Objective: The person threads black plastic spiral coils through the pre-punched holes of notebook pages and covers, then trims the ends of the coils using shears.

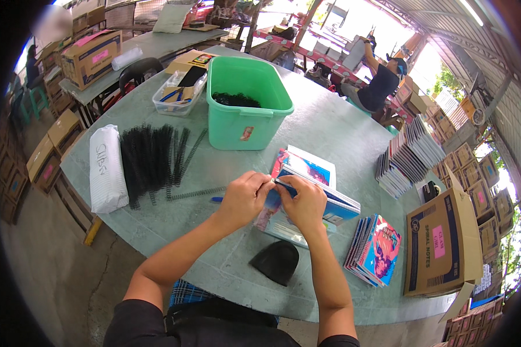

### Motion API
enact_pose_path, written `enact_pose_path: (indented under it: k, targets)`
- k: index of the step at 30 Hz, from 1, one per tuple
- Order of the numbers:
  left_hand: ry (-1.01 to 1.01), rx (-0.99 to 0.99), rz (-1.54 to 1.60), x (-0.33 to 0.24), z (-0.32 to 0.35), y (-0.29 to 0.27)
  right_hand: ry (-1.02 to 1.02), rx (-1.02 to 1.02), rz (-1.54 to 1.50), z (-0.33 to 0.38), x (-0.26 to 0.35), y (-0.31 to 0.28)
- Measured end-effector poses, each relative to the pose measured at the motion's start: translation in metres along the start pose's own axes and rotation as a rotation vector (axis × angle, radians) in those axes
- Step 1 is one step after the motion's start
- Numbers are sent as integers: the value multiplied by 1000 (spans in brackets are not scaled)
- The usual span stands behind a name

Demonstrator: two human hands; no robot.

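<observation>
My right hand is closed on the top edge of a blue-covered notebook, held tilted on its side. Fingertips of my left hand are pinched together at the notebook's left corner, touching the right hand's fingers; what they grip is hidden. Beneath and behind lie more notebooks with a colourful cover. A loose black spiral coil and a blue pen lie beside my left hand. Nearer to me rests a dark, rounded wedge-shaped object.
Black coils lie left beside a white wrapped roll. A green bin holds black coils, near a clear tub. Bound notebooks, a tall notebook stack and an open carton stand right. A person sits beyond.
</observation>
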State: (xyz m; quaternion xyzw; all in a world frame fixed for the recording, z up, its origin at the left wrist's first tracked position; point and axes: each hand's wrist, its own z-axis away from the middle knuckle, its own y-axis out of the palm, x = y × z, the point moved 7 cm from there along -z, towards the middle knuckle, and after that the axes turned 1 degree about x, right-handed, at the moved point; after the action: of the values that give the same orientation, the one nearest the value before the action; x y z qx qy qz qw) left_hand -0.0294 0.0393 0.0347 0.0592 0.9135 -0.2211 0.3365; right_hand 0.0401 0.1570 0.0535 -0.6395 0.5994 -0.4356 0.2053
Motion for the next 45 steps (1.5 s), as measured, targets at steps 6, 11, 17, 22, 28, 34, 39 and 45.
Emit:
enact_pose_path:
  k: [6,11,17,22,28,34,39,45]
  targets:
    - [-35,44,92,11,-14,-2,-119,-66,-46,-2,6,2]
    - [-21,40,-83,19,-11,-6,-176,-68,-45,-5,16,4]
    - [-46,422,82,36,-21,-18,-175,106,59,-2,15,4]
    - [-211,537,133,45,-25,-12,-72,8,-4,-10,8,6]
    - [-214,553,64,35,-33,-14,-47,47,-116,-5,1,9]
    - [-71,384,-37,11,-38,-16,-100,40,-100,-7,6,7]
    - [104,353,-286,3,-36,-11,29,98,-138,-8,-1,14]
    - [-45,594,-324,-12,82,74,-200,-113,-242,-10,11,4]
